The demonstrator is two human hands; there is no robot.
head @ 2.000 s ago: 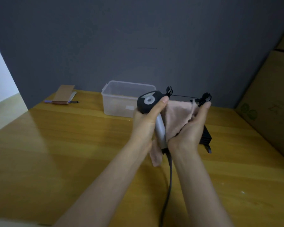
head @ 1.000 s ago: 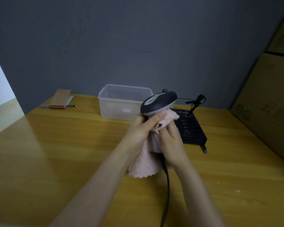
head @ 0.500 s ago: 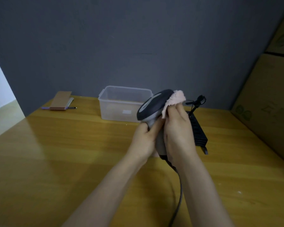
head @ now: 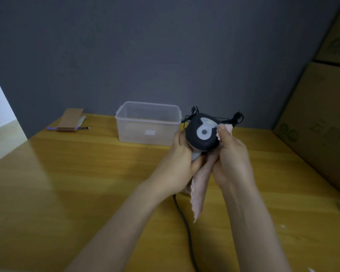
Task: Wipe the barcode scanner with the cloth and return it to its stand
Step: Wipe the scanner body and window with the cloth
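Holding the barcode scanner (head: 203, 135) up off the bench (head: 67, 183), above its middle, with the dark rounded head facing the camera and the pale grey panel showing. Gripping the scanner's grey handle with the left hand (head: 180, 163), fingers wrapped closed around it just below the head. Pinching the pink cloth (head: 199, 190) in the right hand (head: 231, 156), closed on the fabric, thumb pressing a fold of it against the right edge of the scanner head. Hanging down between the two wrists, the rest of the cloth, its corner dangling above the wood. Trailing from under the left hand toward the near edge of the bench, a dark cable (head: 186, 228). Showing only partly behind the scanner head, black wire arms of the stand (head: 237, 116); base hidden by the hands. Sitting just left of the scanner, further back, a clear plastic box (head: 148, 122). Lying at the far left corner, a brown card (head: 70, 118) with a pen (head: 82, 128) beside it. Standing along the right side, cardboard boxes (head: 320, 118).
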